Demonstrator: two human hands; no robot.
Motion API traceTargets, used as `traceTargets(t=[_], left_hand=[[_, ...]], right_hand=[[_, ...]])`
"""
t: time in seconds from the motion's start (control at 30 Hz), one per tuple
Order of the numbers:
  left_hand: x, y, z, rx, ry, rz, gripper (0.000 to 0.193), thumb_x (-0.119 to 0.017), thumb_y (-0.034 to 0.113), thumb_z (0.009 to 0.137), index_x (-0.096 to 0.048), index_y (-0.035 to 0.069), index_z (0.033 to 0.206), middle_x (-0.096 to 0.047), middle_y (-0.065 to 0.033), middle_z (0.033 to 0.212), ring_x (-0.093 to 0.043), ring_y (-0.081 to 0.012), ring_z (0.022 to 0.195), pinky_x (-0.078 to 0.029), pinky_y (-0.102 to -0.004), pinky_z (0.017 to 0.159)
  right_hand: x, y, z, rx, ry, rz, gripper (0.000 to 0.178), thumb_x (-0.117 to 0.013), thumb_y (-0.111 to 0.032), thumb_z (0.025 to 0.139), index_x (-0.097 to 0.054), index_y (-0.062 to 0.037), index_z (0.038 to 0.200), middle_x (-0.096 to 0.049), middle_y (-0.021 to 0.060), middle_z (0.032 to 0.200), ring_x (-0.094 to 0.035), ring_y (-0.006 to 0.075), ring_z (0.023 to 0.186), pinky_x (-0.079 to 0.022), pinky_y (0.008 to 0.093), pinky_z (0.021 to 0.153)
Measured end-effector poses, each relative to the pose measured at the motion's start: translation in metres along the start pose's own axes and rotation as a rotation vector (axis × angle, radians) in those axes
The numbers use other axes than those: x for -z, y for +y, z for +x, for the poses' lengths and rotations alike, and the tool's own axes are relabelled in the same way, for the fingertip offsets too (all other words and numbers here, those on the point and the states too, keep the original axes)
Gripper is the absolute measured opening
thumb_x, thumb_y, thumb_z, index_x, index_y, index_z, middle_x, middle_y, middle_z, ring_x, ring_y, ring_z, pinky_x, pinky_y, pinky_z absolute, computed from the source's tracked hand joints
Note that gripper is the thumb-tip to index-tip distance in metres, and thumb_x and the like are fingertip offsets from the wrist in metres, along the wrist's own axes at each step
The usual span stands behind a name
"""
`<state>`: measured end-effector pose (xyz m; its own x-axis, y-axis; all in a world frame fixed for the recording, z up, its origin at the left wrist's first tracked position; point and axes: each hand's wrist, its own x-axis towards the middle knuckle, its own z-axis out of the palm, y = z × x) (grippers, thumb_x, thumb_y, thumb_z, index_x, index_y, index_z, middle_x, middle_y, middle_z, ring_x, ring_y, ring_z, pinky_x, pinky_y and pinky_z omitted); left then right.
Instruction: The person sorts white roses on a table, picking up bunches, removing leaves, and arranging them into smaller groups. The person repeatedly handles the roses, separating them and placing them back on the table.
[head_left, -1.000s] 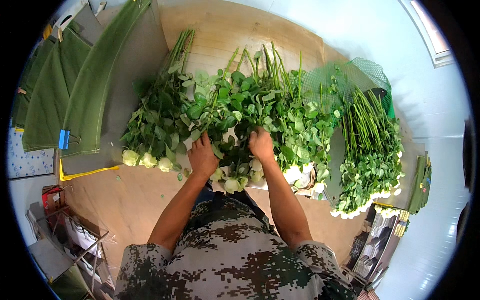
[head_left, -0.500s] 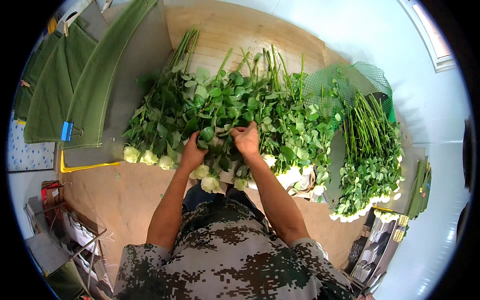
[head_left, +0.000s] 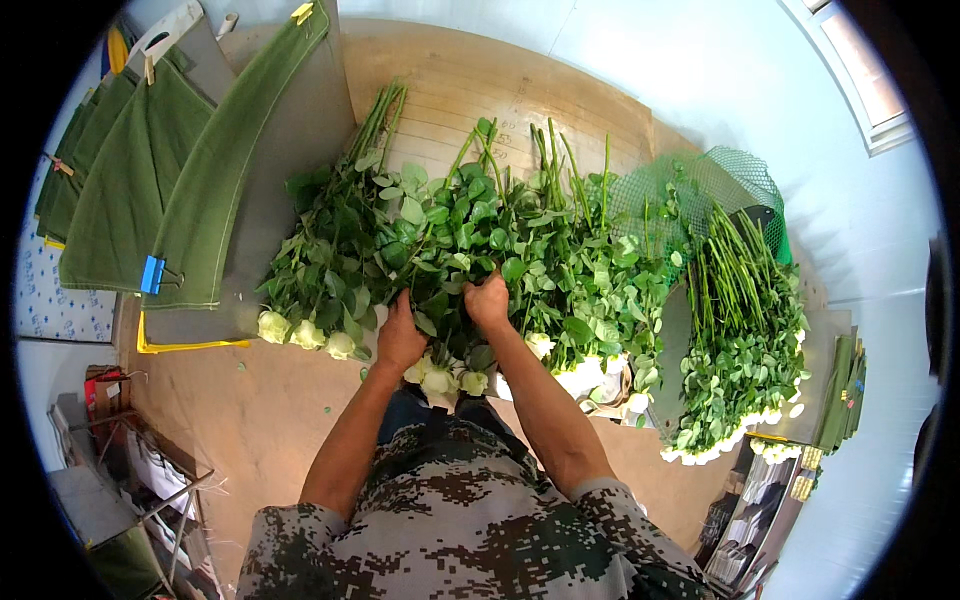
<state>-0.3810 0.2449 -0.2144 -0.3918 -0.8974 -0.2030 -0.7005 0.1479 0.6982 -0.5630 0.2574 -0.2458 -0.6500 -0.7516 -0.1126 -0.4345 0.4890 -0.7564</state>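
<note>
Head view shows roses lying across the table, pale cream blooms nearest, leaves broad and glossy, green stems pointing away. Left hand and right hand are half curled among the foliage; I cannot tell what they grip.

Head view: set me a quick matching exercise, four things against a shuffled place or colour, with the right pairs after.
1. Clip
2. Right hand
3. Mesh
4. Rose heads

A. At the leaves, mid-view
B. Pale, whitish
C. Blue, on a cloth
D. Green, in the right half

Pairs: 1-C, 2-A, 3-D, 4-B
</note>
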Motion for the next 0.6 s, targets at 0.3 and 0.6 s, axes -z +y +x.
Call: traceTargets(t=[0.3, 0.6], left_hand=[[-0.004, 0.018, -0.015, -0.038, 0.019, 0.171, 0.108, -0.081, 0.035, 0.064, -0.014, 0.002, 0.142, -0.039, -0.0271, 0.129, -0.045, -0.0435, 0.115, -0.045, -0.0472, 0.09], [0.007, 0.024, -0.008, 0.162, -0.128, 0.236, 0.092, -0.074, 0.014, 0.07, -0.018, 0.005, 0.142, -0.04, -0.0274, 0.128, -0.05, -0.0441, 0.107, -0.047, -0.0479, 0.085]], right_hand=[[0.01, -0.022, -0.001, -0.111, -0.164, 0.077, 0.072, -0.063, -0.014, 0.073, -0.032, 0.0105, 0.133, -0.058, 0.0312, 0.106, -0.056, 0.043, 0.101, -0.045, 0.0423, 0.087], [0.045, -0.039, 0.008, -0.401, 0.004, 0.548, 0.039, -0.051, -0.009, 0.08, -0.046, 0.0114, 0.113, -0.057, 0.0239, 0.101, -0.055, 0.0333, 0.088, -0.042, 0.0393, 0.081]])
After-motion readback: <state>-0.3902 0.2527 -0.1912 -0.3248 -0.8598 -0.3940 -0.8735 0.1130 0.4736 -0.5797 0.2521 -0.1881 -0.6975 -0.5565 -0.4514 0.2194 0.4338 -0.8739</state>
